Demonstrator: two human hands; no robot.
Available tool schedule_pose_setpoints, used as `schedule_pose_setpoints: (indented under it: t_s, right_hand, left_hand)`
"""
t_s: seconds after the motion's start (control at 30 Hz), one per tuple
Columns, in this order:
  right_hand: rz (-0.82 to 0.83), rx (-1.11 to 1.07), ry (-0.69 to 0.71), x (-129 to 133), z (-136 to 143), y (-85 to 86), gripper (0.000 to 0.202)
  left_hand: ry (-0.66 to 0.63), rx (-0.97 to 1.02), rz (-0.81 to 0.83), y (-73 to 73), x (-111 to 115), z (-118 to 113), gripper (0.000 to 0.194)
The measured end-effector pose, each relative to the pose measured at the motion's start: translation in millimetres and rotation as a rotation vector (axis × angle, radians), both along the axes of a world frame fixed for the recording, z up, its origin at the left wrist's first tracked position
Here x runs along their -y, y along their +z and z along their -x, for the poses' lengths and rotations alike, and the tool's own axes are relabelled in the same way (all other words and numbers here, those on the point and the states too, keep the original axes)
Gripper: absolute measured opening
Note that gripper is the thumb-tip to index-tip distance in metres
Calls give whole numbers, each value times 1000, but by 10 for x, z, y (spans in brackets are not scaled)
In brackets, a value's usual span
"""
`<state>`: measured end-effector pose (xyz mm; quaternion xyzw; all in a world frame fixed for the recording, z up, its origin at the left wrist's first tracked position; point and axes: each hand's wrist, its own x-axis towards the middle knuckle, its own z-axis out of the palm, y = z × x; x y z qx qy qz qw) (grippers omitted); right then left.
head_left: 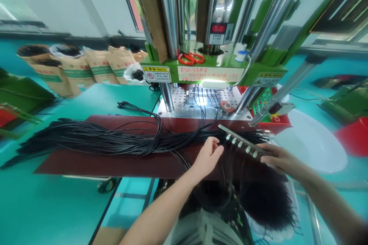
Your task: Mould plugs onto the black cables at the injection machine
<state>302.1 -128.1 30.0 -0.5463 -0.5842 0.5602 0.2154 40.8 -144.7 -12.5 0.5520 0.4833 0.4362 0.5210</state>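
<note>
My right hand (277, 157) grips the right end of a metal mould bar (237, 141), thumb on the near side. A row of several small white pieces runs along the bar, which is tilted with its left end farther away. Just left of it is my left hand (208, 157), its fingers curled in towards the thumb; whatever they hold, if anything, is hidden. A long bundle of black cables (109, 138) lies across the dark red board (120, 166) behind and left of my hands. Thin dark cables hang below the bar, blurred.
Ahead stands a green press (172, 67) with steel columns, a lit perforated plate (179, 109) and cables on it. Red-handled scissors (191, 59) lie on its ledge. A red tray (276, 125) and a white round surface (313, 141) are at right. Paper sacks (76, 72) stand back left.
</note>
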Motion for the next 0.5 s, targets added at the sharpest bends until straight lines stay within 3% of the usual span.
schedule_pose_setpoints:
  t_s: [0.13, 0.27, 0.37, 0.5]
  right_hand:
    - [15, 155, 178, -564, -26, 245, 37]
    - [-34, 305, 393, -1099, 333, 361, 35]
    - [-219, 405, 510, -1354, 626, 235, 27]
    - [-444, 427, 509, -1484, 762, -34, 22]
  left_hand:
    - [-94, -118, -83, 70, 91, 145, 12]
    - [-103, -222, -205, 242, 109, 301, 15]
    - [-17, -325, -340, 386, 18, 451, 17]
    - [148, -563, -493, 450, -234, 634, 15]
